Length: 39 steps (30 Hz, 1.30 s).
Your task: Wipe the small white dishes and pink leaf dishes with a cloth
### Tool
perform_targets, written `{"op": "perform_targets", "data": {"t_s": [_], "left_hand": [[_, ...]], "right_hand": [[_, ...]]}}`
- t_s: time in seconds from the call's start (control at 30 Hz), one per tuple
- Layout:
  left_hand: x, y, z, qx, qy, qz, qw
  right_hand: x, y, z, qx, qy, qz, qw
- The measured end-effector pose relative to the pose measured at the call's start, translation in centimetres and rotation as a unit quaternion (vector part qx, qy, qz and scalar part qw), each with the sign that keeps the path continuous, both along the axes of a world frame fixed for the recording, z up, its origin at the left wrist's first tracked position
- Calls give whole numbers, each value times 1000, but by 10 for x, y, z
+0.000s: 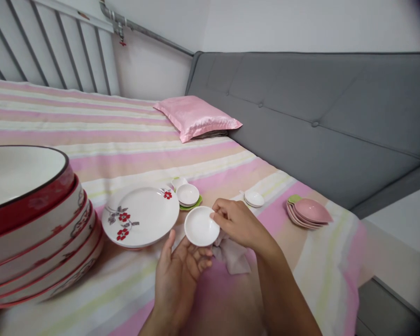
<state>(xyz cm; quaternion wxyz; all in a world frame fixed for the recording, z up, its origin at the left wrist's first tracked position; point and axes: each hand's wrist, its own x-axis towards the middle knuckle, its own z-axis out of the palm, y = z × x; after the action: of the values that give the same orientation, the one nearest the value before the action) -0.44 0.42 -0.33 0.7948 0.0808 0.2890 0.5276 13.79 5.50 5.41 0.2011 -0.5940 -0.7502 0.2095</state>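
Note:
A small round white dish (202, 227) is pinched at its right rim between the thumb and fingers of my right hand (238, 219). It is tilted so its inside faces me. My left hand (182, 270) lies open with the palm up, just below the dish; no clear contact shows. A crumpled pale cloth (233, 254) is beneath my right hand, and I cannot tell whether that hand also grips it. Beyond the dish, more small white dishes (187, 193) sit with a green leaf-shaped dish (192, 205) under them.
White plates with red flowers (145, 219) lie left of my hands. A tall stack of red-rimmed bowls (38, 242) stands far left. Right are small white dishes (254, 198) and pink leaf-shaped dishes (311, 211). A pink pillow (199, 116) rests near the grey headboard (301, 102).

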Motion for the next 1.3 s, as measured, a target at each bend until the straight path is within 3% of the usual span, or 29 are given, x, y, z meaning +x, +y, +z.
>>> {"op": "perform_targets", "data": {"t_s": [0.17, 0.4, 0.67, 0.87, 1.03, 1.2, 1.3], "left_hand": [[1, 2, -8, -57, 59, -43, 996], [6, 3, -12, -72, 118, -35, 990], [6, 3, -13, -84, 121, -29, 989], [6, 2, -15, -92, 115, -23, 989], [5, 2, -13, -85, 108, -21, 990], [6, 3, -9, -88, 118, -26, 989], [7, 4, -8, -84, 127, -27, 988]], "right_hand": [[5, 21, -21, 36, 57, -78, 995], [-5, 57, -62, 69, 145, -167, 973], [-32, 88, -83, 69, 153, -202, 965], [-37, 88, -90, 70, 143, -199, 967], [-33, 83, -85, 83, 129, -216, 964], [0, 73, -72, 104, 71, -261, 957], [30, 65, -72, 124, 7, -322, 939]]}}
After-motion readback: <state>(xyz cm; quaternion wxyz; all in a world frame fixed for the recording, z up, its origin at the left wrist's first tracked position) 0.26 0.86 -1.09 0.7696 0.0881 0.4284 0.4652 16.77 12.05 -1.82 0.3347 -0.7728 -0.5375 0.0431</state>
